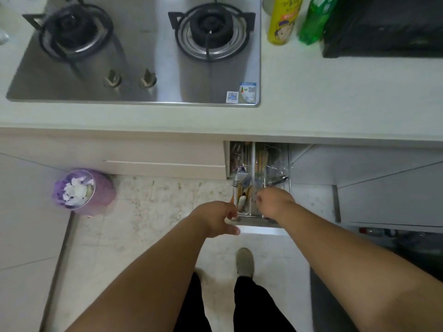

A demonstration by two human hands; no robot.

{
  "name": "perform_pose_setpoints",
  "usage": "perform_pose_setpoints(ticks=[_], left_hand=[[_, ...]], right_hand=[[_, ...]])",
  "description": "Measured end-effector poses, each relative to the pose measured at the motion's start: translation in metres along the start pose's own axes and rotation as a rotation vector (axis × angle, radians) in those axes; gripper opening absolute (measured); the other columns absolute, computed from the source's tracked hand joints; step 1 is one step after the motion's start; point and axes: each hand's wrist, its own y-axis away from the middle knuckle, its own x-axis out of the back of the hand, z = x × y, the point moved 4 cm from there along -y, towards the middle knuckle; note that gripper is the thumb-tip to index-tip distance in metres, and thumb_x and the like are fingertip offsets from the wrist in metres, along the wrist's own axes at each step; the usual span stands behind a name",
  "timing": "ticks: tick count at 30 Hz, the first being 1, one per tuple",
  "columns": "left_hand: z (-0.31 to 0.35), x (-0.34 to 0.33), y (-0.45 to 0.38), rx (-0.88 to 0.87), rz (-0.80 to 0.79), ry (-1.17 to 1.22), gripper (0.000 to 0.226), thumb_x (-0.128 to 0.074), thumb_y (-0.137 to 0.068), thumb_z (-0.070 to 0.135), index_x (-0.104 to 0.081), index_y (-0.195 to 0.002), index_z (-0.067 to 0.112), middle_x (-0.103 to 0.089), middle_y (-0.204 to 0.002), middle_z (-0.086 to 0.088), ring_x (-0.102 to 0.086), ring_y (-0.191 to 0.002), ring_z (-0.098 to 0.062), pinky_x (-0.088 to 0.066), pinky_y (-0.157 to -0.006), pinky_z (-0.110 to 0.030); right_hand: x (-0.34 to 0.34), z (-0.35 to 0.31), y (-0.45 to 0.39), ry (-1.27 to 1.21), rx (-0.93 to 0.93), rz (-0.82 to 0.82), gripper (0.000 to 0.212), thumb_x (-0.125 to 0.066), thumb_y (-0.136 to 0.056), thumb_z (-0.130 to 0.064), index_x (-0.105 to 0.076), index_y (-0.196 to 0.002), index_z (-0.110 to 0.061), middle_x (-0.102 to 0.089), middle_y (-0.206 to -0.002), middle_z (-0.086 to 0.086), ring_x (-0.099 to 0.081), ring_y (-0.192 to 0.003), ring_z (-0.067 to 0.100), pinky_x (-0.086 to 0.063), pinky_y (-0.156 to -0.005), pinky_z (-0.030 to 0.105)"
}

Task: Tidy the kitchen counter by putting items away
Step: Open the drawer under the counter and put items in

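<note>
Two bare arms reach down from the bottom of the view toward a narrow pull-out drawer point(260, 226) that stands open below the counter point(335, 104). Far left on the floor sits a purple waste bin point(84, 191) with white scraps inside, just beside the closed cabinet front. Above it, set into the counter, lies a steel gas hob point(134, 56) with two burners and two knobs.

The left hand point(217, 218) rests at the left front corner of the drawer, fingers curled at its edge; whether it truly grips the rim cannot be told. Just to its right, the drawer's left compartment holds a fork point(236, 184) and other utensils, too blurred to name. The right hand point(273, 202) hovers over the middle and right compartments, its fingers bent downward and loosely closed; whether it holds anything cannot be told, since the fingertips are hidden. Beyond it in the right compartment lies a dark-handled utensil point(278, 180).

Below, a shoe point(245, 261) and dark trousers show on the pale tiled floor. At the upper right of the counter stand a yellow bottle point(284, 20) and a green bottle point(315, 20), close together, with a black appliance point(383, 27) just beside the green one.
</note>
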Motion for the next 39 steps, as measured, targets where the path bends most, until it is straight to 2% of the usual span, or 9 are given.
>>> perform_pose_setpoints(ticks=[6,9,13,17,20,23,27,30,39], left_hand=[[0.038,0.036,-0.004,0.021,0.271,-0.297,0.040,-0.066,-0.089,0.042,-0.056,-0.124,0.023,-0.064,-0.120,-0.003,-0.061,-0.107,-0.026,-0.050,-0.086,-0.037],[0.054,0.044,-0.011,0.071,0.289,-0.323,0.031,-0.051,-0.097,0.029,-0.052,-0.126,0.018,-0.066,-0.118,-0.008,-0.063,-0.103,-0.030,-0.048,-0.079,-0.036],[0.073,0.049,-0.023,0.098,0.224,-0.264,0.041,-0.042,-0.099,0.031,-0.048,-0.137,0.016,-0.065,-0.121,-0.012,-0.063,-0.105,-0.031,-0.048,-0.080,-0.037],[0.072,0.058,-0.037,0.148,0.239,-0.190,0.038,-0.041,-0.099,0.025,-0.056,-0.133,0.019,-0.065,-0.124,-0.010,-0.064,-0.106,-0.030,-0.052,-0.087,-0.037],[0.064,0.066,-0.044,0.157,0.215,-0.089,0.048,-0.043,-0.099,0.019,-0.047,-0.146,0.028,-0.054,-0.144,-0.006,-0.056,-0.125,-0.028,-0.047,-0.104,-0.037],[0.060,0.077,-0.048,0.140,0.216,-0.048,0.060,-0.046,-0.097,0.018,-0.032,-0.155,0.025,-0.041,-0.156,-0.006,-0.044,-0.139,-0.027,-0.038,-0.114,-0.038],[0.061,0.094,-0.053,0.092,0.271,-0.026,0.062,-0.046,-0.096,0.024,-0.030,-0.156,0.019,-0.020,-0.166,0.001,-0.024,-0.151,-0.020,-0.027,-0.121,-0.038],[0.062,0.097,-0.048,0.067,0.247,-0.062,0.065,-0.047,-0.097,0.027,-0.026,-0.158,0.015,-0.010,-0.168,0.002,-0.015,-0.154,-0.017,-0.023,-0.123,-0.036],[0.045,0.105,-0.022,0.076,0.225,-0.113,0.064,-0.046,-0.099,0.032,-0.027,-0.157,0.015,-0.021,-0.166,-0.003,-0.022,-0.152,-0.022,-0.023,-0.123,-0.036]], right_hand=[[0.031,0.035,0.046,-0.089,0.026,0.127,0.023,-0.047,-0.093,-0.032,-0.069,-0.100,-0.027,-0.069,-0.106,0.003,-0.062,-0.089,0.025,-0.052,-0.075,0.032],[0.043,0.043,0.066,-0.095,0.050,0.238,0.026,-0.048,-0.094,-0.032,-0.069,-0.106,-0.024,-0.066,-0.123,0.001,-0.062,-0.102,0.026,-0.054,-0.087,0.036],[0.047,0.054,0.078,-0.137,0.044,0.399,0.034,-0.050,-0.095,-0.025,-0.064,-0.126,-0.023,-0.062,-0.125,0.001,-0.055,-0.114,0.023,-0.049,-0.094,0.034],[0.044,0.062,0.070,-0.205,0.007,0.354,0.047,-0.048,-0.096,-0.027,-0.048,-0.143,-0.028,-0.062,-0.132,0.002,-0.056,-0.119,0.024,-0.049,-0.098,0.036],[0.047,0.065,0.058,-0.225,0.029,0.366,0.051,-0.049,-0.095,-0.024,-0.044,-0.146,-0.026,-0.057,-0.138,0.002,-0.052,-0.126,0.022,-0.045,-0.105,0.035],[0.047,0.070,0.043,-0.200,0.051,0.331,0.050,-0.050,-0.096,-0.023,-0.047,-0.146,-0.021,-0.036,-0.160,0.002,-0.031,-0.147,0.019,-0.030,-0.119,0.031],[0.054,0.071,0.027,-0.163,0.038,0.268,0.066,-0.046,-0.099,-0.027,-0.023,-0.159,-0.018,-0.008,-0.170,0.000,-0.007,-0.156,0.018,-0.015,-0.125,0.034],[0.061,0.068,0.022,-0.143,0.033,0.274,0.070,-0.046,-0.098,-0.028,-0.017,-0.161,-0.019,-0.009,-0.170,0.001,-0.008,-0.156,0.019,-0.015,-0.125,0.034],[0.073,0.052,0.026,-0.084,0.014,0.244,0.069,-0.045,-0.098,-0.032,-0.019,-0.160,-0.018,-0.014,-0.169,0.002,-0.011,-0.155,0.019,-0.015,-0.125,0.034]])
